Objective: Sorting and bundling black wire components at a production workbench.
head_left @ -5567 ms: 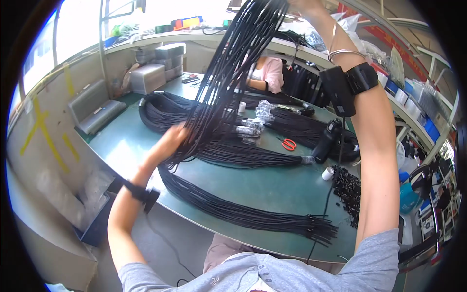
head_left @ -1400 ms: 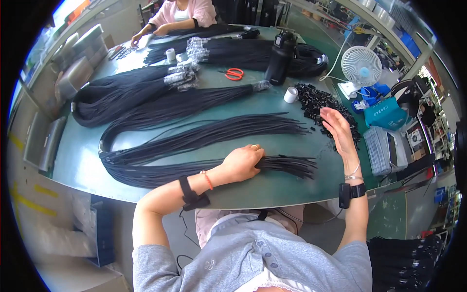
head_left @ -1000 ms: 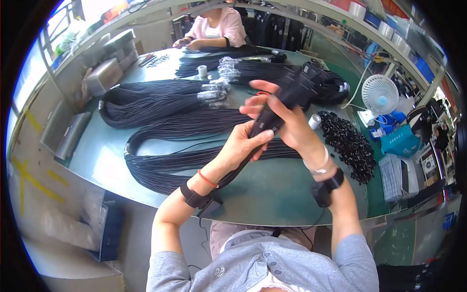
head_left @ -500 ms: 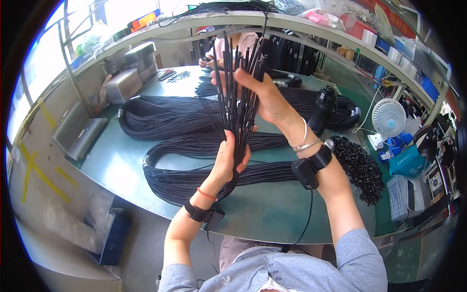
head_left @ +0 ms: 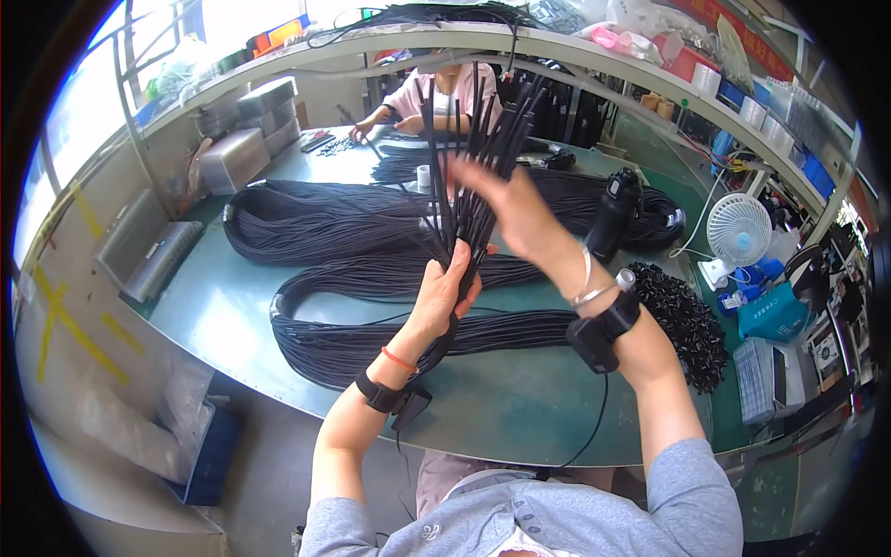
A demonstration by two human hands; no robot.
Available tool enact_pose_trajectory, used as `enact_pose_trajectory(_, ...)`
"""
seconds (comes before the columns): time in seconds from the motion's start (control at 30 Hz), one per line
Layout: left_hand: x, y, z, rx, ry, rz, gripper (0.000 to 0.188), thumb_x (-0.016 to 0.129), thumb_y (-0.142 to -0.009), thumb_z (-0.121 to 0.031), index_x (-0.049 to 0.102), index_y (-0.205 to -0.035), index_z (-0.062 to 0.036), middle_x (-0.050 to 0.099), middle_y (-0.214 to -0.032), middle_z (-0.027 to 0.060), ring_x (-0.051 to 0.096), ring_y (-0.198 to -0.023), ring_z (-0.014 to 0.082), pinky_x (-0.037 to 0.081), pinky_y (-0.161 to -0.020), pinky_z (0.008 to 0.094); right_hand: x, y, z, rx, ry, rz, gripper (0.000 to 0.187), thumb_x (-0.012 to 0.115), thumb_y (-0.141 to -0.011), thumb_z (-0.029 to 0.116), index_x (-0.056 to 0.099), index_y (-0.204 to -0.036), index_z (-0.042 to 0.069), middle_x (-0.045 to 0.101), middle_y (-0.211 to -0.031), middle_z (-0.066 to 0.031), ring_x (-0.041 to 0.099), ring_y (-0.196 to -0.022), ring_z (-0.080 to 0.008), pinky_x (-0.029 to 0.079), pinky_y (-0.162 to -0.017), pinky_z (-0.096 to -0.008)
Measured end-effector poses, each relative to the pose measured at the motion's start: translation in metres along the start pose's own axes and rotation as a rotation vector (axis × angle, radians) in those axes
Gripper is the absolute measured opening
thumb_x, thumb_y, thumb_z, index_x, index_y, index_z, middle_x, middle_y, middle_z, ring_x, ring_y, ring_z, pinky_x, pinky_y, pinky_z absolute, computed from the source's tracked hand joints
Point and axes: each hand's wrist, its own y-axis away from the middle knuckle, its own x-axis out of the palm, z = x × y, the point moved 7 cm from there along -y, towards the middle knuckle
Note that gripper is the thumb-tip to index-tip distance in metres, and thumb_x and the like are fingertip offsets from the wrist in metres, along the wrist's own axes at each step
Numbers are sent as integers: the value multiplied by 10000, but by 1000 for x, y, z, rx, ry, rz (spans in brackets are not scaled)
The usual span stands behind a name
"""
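Observation:
A bundle of thin black cables [head_left: 478,200] stands upright over the table, its loose ends fanning out at the top. My left hand [head_left: 444,292] is closed round its lower part, thumb across the front. Beside the upper strands, my right hand [head_left: 520,213] is blurred by motion, its fingers stretched out toward the left and partly behind the cables. It looks open, touching or just beside the strands. Below lies a long looped coil of black cable [head_left: 320,334], with a second looped coil [head_left: 306,223] behind it.
On the right are a heap of small black parts [head_left: 682,325], a black bottle [head_left: 617,209] and a white fan [head_left: 740,227]. A co-worker [head_left: 445,97] sits across the green table [head_left: 237,330]. A shelf [head_left: 575,46] spans overhead. Clear plastic boxes [head_left: 234,162] stand at the left.
The bundle's top has tilted rightward, and its ends are spread differently. My right hand has moved slightly down and right. The co-worker's arm now reaches left toward small parts.

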Motion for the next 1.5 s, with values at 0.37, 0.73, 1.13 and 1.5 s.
enact_pose_trajectory(0.37,24,0,-16,-16,-211,125,759,202,-984,-625,668,-1068,-32,435,-473,-6,354,-349,67,267,-354,227,-16,13,33,39,-151,148,456,680,-889,306,569,-1228,20,653,-1038,-62,602,-1000,-145,462,-905,-290)
enact_pose_trajectory(0.73,7,0,-33,-254,-354,159,599,421,-982,-530,538,-1267,-15,609,-824,76,577,-626,116,492,-562,234,8,4,85,-48,742,418,288,643,-915,265,640,-1094,40,666,-987,-34,610,-940,-139,471,-858,-304)
enact_pose_trajectory(1.13,-169,82,-80,186,-720,-119,272,476,-967,-202,602,-1111,-8,617,-931,8,519,-873,78,430,-779,237,67,-112,257,-961,1295,-157,263,565,-968,310,609,-914,57,592,-683,-17,510,-536,-95,396,-495,-186)
enact_pose_trajectory(1.5,-59,56,-280,869,-1322,-332,325,618,-878,-261,648,-1104,-29,598,-1117,163,549,-1040,344,410,-940,391,123,-117,127,-16,219,187,341,528,-986,263,599,-1207,13,702,-1063,-68,669,-809,-93,526,-851,-205)
